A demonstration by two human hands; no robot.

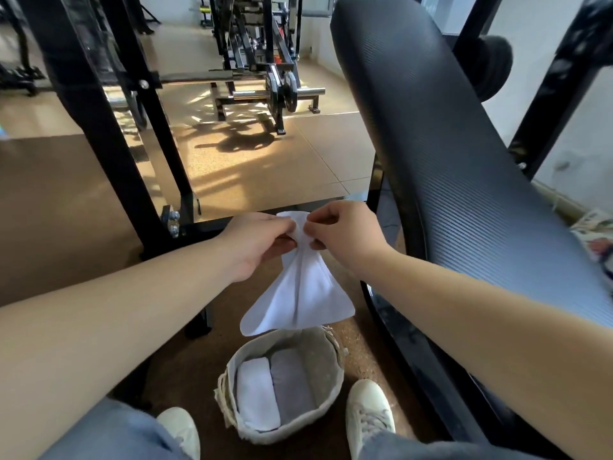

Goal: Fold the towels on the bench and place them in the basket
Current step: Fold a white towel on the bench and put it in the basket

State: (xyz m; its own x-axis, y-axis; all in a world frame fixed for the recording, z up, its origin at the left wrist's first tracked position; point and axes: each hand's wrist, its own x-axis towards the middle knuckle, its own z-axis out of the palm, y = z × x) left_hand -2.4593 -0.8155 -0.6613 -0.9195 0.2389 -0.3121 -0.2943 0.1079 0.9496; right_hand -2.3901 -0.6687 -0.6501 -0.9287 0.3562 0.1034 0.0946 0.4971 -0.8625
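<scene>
White towel (298, 293) held in the air directly above the basket (326, 346), hanging limp and fanned from its gathered top edge. Judged light, soft and wholly without stiffness; likely to sag and slip out of line unless pinched at two corners and spread. Left hand (255, 240) and right hand (345, 234) both closed in a fingertip grip on that top edge, nearly touching. Inside the basket: white folded towel (257, 393) and grey folded towel (292, 383), side by side. To the basket's right, padded tabletop (464, 167). Shoes (370, 413) flanking the basket.
</scene>
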